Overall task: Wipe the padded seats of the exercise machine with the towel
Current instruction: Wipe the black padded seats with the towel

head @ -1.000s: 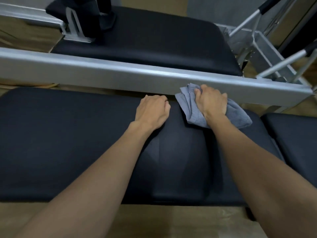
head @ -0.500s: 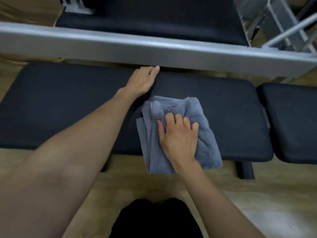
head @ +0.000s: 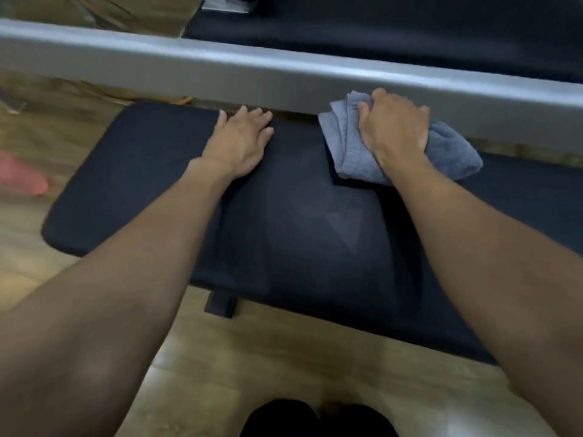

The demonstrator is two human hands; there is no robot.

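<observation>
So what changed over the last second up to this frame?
The right hand drew the towel back to the near edge of the padded seat, flattened, then pushed it forward again to the far edge by the grey frame bar, bunched in its grip. The left hand stayed braced on the seat near the far edge, empty.

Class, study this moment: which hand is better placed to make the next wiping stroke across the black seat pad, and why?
The right hand. It already grips the grey towel bunched against the far edge of the seat pad, beneath the metal bar. The left hand lies flat and empty on the pad, likely bracing.
</observation>
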